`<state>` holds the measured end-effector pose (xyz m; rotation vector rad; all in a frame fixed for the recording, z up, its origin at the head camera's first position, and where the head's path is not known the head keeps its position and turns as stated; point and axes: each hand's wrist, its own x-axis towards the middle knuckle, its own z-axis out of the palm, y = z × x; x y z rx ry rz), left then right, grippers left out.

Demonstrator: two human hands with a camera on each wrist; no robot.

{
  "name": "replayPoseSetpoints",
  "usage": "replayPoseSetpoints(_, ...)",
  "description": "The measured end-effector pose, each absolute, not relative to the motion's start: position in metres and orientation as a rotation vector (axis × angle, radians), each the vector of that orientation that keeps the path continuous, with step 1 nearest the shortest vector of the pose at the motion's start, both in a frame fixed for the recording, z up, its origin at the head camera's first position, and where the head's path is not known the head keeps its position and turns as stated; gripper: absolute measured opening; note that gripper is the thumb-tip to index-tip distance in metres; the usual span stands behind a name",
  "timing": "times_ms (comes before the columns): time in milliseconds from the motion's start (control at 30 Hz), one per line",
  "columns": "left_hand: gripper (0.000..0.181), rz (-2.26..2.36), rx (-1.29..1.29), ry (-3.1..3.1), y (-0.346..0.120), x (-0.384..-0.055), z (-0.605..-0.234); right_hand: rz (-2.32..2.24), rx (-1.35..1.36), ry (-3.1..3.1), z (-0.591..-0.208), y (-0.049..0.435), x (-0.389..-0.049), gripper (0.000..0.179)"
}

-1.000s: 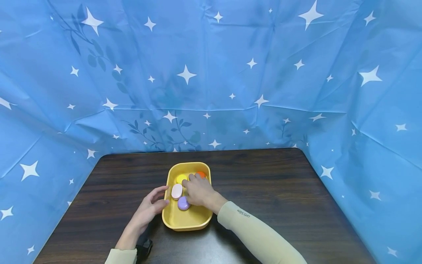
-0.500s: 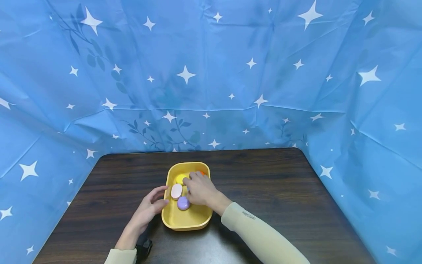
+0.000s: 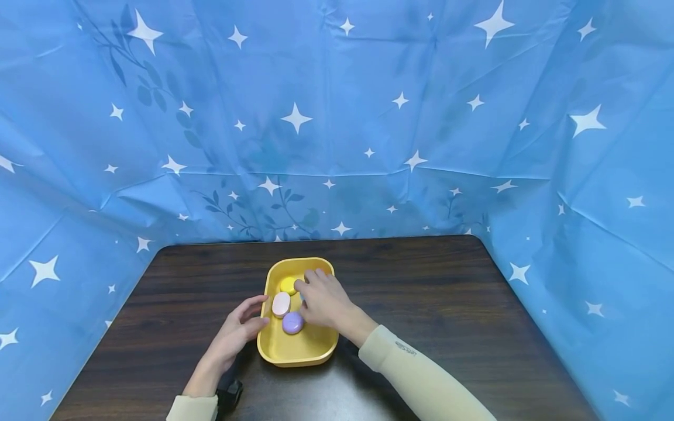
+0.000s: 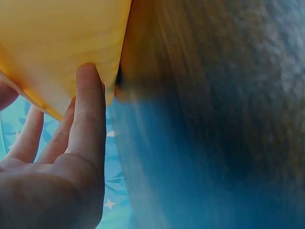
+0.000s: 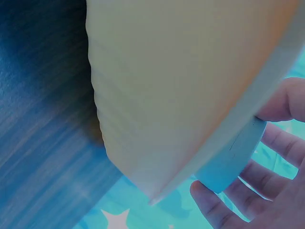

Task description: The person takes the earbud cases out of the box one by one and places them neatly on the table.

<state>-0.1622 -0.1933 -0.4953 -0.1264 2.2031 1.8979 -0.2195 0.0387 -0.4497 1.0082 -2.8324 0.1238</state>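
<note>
A yellow tray (image 3: pixel 297 358) with rounded corners stands on the dark table. My left hand (image 3: pixel 237 332) is at its left side, fingertips at the wall and rim; in the left wrist view a finger (image 4: pixel 88 114) lies along the outer wall. My right hand (image 3: pixel 325 301) reaches over the tray's right side. Its thumb and fingers pinch a smooth blue piece (image 5: pixel 231 157) with a thin seam line, mostly hidden by the hand in the head view. A yellow round piece (image 3: pixel 288 285), a pale pink oval piece (image 3: pixel 281 304) and a purple round piece (image 3: pixel 292 323) lie inside.
The dark wood-grain table (image 3: pixel 421 304) extends to both sides of the tray. A blue curtain (image 3: pixel 326 117) with white stars hangs behind and around it. A black strap (image 3: pixel 230 396) sits at the left wrist.
My right hand has shifted slightly up and to the right, and now covers the orange piece seen earlier. A bit of blue shows by its fingers. The left hand stays in place.
</note>
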Motion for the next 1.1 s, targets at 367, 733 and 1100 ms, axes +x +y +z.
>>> replayPoseSetpoints(367,0.054,1.924,-0.114,2.192,-0.191,-0.164,-0.497,0.110,0.980,-2.777,-0.445,0.050,-0.218,0.032)
replayPoseSetpoints(733,0.055,1.928,-0.143,2.195,-0.192,-0.163,-0.499,0.104,0.932,-2.764,-0.445,0.058,-0.218,0.030)
replayPoseSetpoints(1100,0.054,1.923,-0.137,2.198,-0.193,-0.163,-0.499,0.167,0.894,-2.783,-0.447,0.069,-0.221,0.030)
